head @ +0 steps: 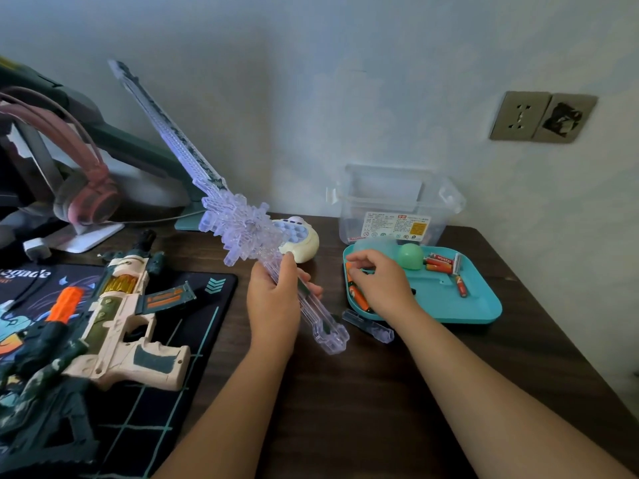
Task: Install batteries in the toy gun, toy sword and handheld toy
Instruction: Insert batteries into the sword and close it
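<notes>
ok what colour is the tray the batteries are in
The tray holding the batteries is teal; the head view shows it.

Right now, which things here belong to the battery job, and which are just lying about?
Job: toy sword, in the left hand; toy gun; handheld toy; batteries; teal tray; clear cover.
Lying about: headphones; clear box; green ball; wall socket.

Here we go: two bare forearms, one at six o'clock, one at five, bare left hand [273, 299], bare right hand [380, 281], uncovered throughout.
</notes>
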`<state>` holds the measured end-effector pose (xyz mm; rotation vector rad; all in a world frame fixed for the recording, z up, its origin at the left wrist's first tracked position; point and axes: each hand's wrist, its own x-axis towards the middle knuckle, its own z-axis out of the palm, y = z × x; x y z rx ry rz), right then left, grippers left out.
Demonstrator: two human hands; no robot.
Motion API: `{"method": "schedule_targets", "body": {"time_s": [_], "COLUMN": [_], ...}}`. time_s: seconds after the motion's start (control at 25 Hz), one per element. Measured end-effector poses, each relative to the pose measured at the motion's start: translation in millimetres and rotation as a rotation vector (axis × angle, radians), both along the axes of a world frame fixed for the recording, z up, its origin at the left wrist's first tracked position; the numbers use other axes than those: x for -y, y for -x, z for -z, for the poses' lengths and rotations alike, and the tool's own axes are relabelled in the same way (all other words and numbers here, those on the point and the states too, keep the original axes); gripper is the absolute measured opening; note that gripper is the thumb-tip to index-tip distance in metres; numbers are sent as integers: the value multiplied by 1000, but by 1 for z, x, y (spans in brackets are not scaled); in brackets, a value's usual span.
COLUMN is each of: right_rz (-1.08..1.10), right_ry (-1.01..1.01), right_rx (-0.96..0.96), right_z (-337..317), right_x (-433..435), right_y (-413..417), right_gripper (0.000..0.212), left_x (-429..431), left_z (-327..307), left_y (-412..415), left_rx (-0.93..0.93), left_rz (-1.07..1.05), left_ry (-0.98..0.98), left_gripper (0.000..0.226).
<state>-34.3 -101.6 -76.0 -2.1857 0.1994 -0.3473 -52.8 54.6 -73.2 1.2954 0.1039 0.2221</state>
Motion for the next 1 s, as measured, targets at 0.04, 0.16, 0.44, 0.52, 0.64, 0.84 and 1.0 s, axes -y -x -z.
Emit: {"method": "schedule_targets", "body": {"time_s": [0.04, 0.16, 0.44, 0.52, 0.64, 0.84, 1.0], "right_rz": [6, 66, 182, 201, 301, 517, 256], "right_ry": [-50, -250, -870, -928, -875, 116, 572], "right_rx": [-2, -21, 10, 35, 65, -72, -341], "right_z": [-1, -7, -8, -11, -22, -40, -41], "right_x": [1, 5, 24, 30, 49, 110, 125], "right_y": [1, 4, 0, 3, 5, 3, -16], "right_gripper": [14, 13, 17, 16, 18, 28, 39], "left_x": [0, 0, -3, -3, -4, 2, 11], "left_z": [0, -1, 0, 0, 1, 1, 3], "left_y": [1, 4, 4, 4, 3, 3, 2], "left_rx": [2, 5, -16, -26, -43, -54, -50], "left_rz": [1, 5, -14, -26, -47, -51, -8], "left_ry": [3, 17, 21, 34, 57, 48, 16], "left_gripper": [16, 13, 12, 13, 19, 17, 27]}}
